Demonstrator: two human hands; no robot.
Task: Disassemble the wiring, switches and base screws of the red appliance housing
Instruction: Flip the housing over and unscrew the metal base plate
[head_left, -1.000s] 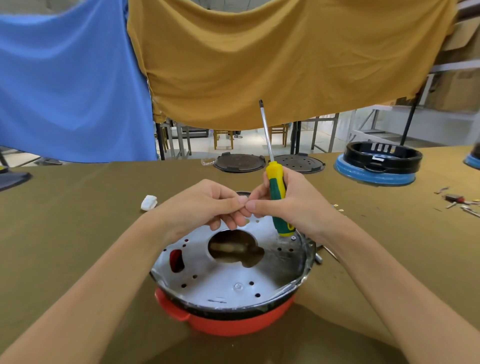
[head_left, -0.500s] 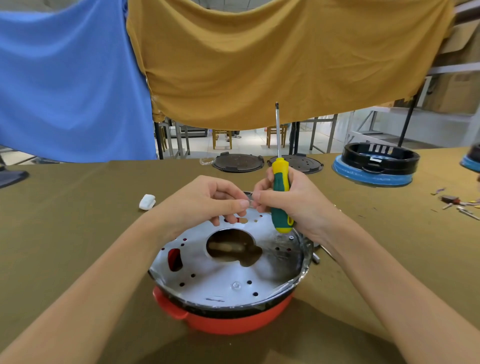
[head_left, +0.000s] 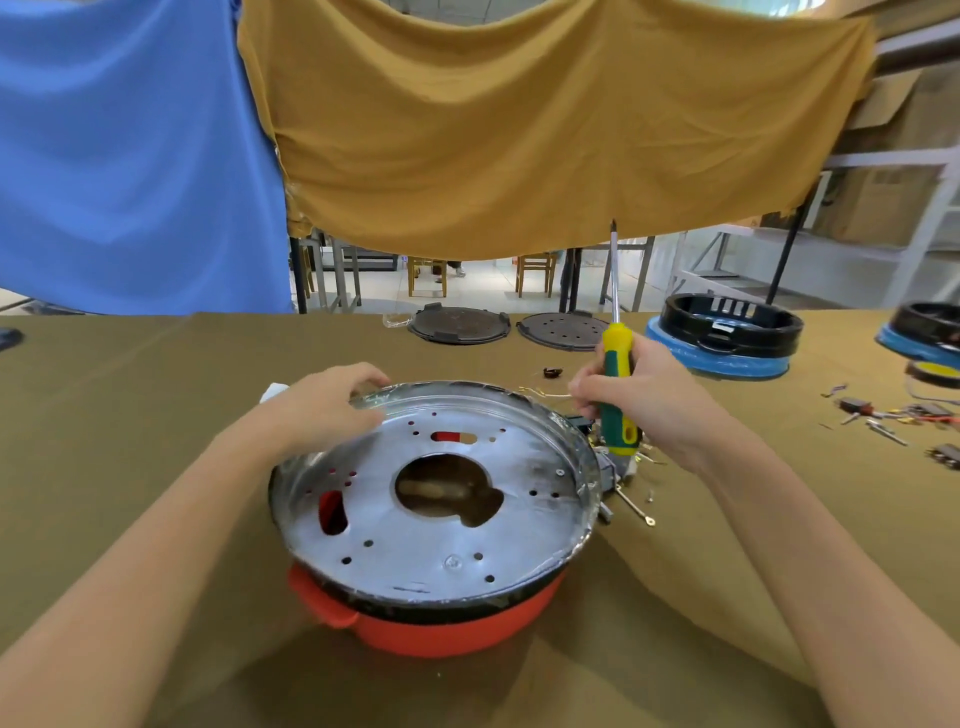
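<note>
A bench (head_left: 130, 415) covered in olive-brown cloth fills the foreground. Above its far edge hang a blue cloth (head_left: 119, 156) on the left and a mustard-yellow cloth (head_left: 519, 130) beside it. Under them show a pale tiled floor (head_left: 478, 291), wooden chairs (head_left: 535, 270) and metal table legs. White shelving (head_left: 909, 218) stands at far right.

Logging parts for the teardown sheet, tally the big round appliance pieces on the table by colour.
Red housing with silver metal plate: 1
Dark flat round discs: 2
Blue-and-black ring housings: 2
Total: 5
</note>
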